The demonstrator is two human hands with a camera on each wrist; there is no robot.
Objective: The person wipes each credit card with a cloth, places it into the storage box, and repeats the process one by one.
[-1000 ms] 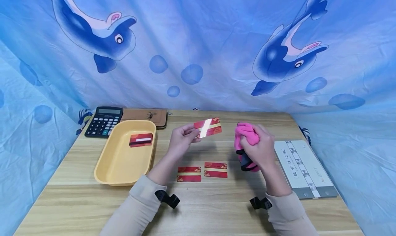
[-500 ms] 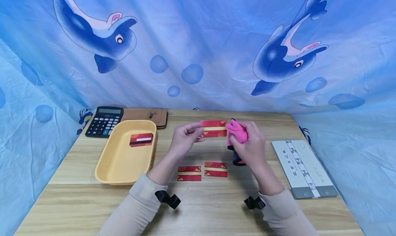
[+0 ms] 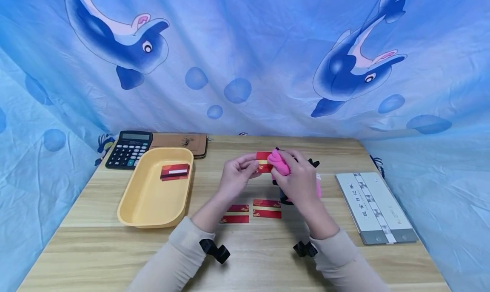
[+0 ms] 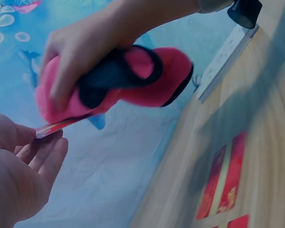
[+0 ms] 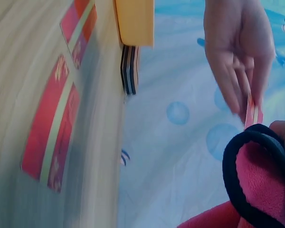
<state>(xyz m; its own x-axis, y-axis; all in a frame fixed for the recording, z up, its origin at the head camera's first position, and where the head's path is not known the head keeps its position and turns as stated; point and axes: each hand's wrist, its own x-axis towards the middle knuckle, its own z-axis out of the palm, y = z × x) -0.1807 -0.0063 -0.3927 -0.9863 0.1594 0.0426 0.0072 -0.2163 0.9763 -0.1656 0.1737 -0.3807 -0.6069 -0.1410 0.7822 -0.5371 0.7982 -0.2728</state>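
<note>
My left hand (image 3: 236, 175) pinches a red and gold card (image 3: 262, 162) by its left end, between thumb and fingers, above the table. From the right, my right hand (image 3: 297, 179) grips a bunched pink cloth (image 3: 278, 162) with dark edging and presses it over the card's right half, which is covered. In the left wrist view, the cloth (image 4: 152, 78) lies on the card's upper side and its loose part hangs back toward the wrist. Two matching cards lie on the table below the hands: a right card (image 3: 266, 208) and a left card (image 3: 235, 214), partly behind my left forearm.
A yellow tray (image 3: 124, 198) stands at left with a few red cards (image 3: 175, 172) inside. Behind it are a black calculator (image 3: 129, 149) and a brown wallet (image 3: 178, 144). A white and grey boxed book (image 3: 376, 208) lies at right. A blue dolphin curtain (image 3: 245, 58) borders the table.
My right hand has moved left with the cloth until it covers the card's right half. My left hand has shifted slightly right, and the card now faces forward without the bright glare.
</note>
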